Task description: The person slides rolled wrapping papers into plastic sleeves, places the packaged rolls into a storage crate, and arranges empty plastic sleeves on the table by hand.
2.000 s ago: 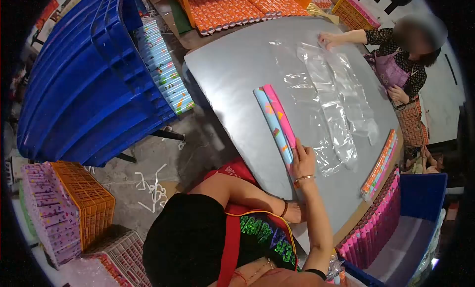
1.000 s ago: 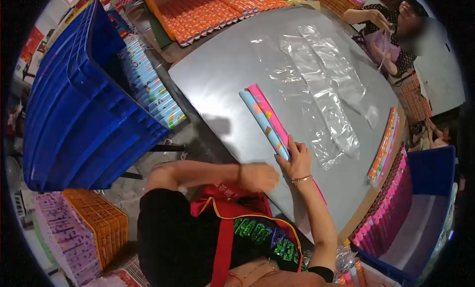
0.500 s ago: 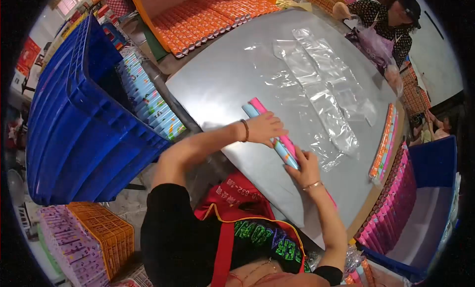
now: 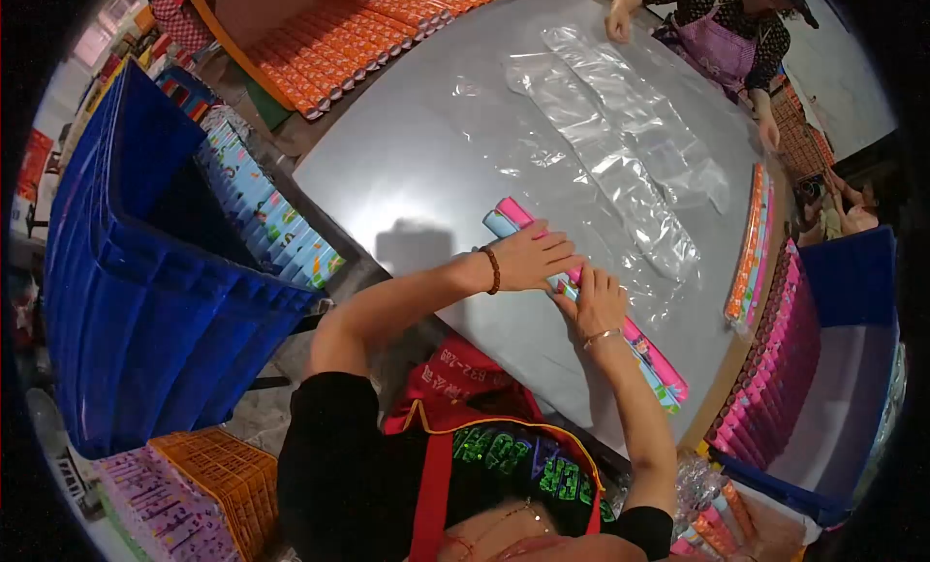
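On the gray table (image 4: 407, 174), a pink roll (image 4: 666, 362) and a blue roll (image 4: 501, 225) slant far left to near right. The left hand (image 4: 533, 259) is nearer their far ends, the right hand (image 4: 598, 308) about halfway, fingers bent over; how tight, I can't tell.

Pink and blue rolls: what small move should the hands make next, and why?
Probably squeeze the pink roll and the blue roll together: they lie side by side on the table, the left hand and right hand rest across them, and no band shows around their visible parts.
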`<state>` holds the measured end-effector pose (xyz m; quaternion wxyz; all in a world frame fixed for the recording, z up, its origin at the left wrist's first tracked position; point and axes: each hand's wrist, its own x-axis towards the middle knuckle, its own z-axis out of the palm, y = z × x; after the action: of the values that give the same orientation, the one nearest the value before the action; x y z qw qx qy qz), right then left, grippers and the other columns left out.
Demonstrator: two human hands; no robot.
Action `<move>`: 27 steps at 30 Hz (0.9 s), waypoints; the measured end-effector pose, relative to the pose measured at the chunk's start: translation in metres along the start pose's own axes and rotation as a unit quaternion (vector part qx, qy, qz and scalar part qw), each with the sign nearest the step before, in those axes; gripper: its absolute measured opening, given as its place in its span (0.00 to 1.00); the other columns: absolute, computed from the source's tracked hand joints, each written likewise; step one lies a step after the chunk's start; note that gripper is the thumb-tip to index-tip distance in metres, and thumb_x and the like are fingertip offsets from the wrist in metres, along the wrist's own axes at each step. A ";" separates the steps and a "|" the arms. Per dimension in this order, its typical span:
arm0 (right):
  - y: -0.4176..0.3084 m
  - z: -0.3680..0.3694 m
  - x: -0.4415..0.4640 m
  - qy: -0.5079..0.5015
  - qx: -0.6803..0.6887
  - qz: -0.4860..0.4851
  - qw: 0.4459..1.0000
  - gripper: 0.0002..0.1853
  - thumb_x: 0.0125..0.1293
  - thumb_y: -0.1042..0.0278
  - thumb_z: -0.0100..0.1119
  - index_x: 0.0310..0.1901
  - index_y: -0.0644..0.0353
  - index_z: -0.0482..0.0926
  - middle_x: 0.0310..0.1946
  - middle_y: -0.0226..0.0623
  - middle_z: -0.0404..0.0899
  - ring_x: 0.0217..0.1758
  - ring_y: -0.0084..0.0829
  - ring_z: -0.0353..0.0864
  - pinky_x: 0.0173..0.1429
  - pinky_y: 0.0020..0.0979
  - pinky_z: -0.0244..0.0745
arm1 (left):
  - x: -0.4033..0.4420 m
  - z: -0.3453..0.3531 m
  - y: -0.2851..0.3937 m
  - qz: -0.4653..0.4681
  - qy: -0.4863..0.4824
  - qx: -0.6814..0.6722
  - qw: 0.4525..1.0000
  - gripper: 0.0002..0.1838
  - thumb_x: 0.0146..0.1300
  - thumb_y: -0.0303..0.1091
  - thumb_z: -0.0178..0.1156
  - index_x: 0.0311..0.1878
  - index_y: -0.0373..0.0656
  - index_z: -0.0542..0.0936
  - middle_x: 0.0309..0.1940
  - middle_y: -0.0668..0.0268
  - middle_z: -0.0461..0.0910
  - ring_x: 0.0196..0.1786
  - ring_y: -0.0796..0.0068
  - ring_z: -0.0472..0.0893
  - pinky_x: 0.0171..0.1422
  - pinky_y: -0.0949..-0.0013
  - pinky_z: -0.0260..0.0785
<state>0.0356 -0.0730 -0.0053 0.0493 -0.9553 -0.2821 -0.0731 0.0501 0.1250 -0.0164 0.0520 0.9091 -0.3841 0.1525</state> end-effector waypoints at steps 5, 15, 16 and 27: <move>-0.002 -0.008 0.004 -0.046 0.030 0.007 0.998 0.35 0.51 0.40 0.59 0.54 0.57 0.68 0.40 0.41 0.73 0.44 0.42 0.71 0.44 0.39 0.67 | -0.026 -0.009 -0.042 0.029 0.045 0.054 0.997 0.28 0.53 0.55 0.57 0.58 0.61 0.68 0.51 0.70 0.71 0.57 0.68 0.68 0.60 0.54 0.57; -0.014 -0.008 0.025 0.001 0.059 -0.029 0.998 0.34 0.48 0.42 0.62 0.50 0.63 0.72 0.39 0.44 0.73 0.42 0.45 0.71 0.44 0.42 0.69 | -0.028 -0.015 -0.043 0.036 0.065 0.002 0.997 0.26 0.54 0.51 0.57 0.57 0.59 0.69 0.52 0.65 0.69 0.54 0.64 0.69 0.60 0.54 0.58; -0.016 -0.014 0.027 -0.025 0.055 -0.017 0.998 0.35 0.48 0.42 0.62 0.50 0.63 0.72 0.39 0.44 0.73 0.42 0.45 0.71 0.43 0.42 0.69 | -0.027 -0.014 -0.044 0.038 0.066 0.010 0.997 0.26 0.54 0.52 0.57 0.57 0.59 0.69 0.50 0.66 0.69 0.52 0.65 0.69 0.58 0.55 0.59; -0.020 -0.024 0.027 -0.024 0.037 0.002 0.999 0.33 0.48 0.43 0.62 0.51 0.58 0.73 0.36 0.38 0.72 0.39 0.39 0.69 0.42 0.40 0.62 | -0.021 -0.027 -0.309 -0.324 0.225 0.065 0.917 0.14 0.48 0.25 0.55 0.42 0.38 0.78 0.41 0.53 0.78 0.45 0.53 0.77 0.51 0.58 0.68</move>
<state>0.0447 -0.0450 0.0237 0.0777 -0.9550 -0.2834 -0.0395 0.2500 0.3610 0.0098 0.1239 0.9270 -0.0362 0.3523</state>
